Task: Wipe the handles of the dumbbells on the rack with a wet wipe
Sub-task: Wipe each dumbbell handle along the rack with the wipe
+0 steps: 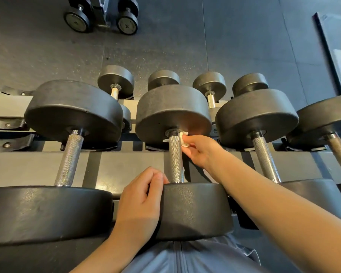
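Fingers (187, 139) of the right hand (201, 150) pinched a white wet wipe (183, 138) against the far end of the middle dumbbell's handle (175, 158) on the rack (114, 166). Left hand (142, 196) curled round that dumbbell's near head (193, 209) at the rack's front edge.

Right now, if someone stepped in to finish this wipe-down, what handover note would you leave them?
Right hand: pinches the wet wipe against the far end of the middle dumbbell handle.
Left hand: fingers curled over the near head of that dumbbell, steadying it.
Done: cannot tell which handles are already wiped.
Left: work down this handle; check the left handle, the right handle and the lower-tier dumbbells.
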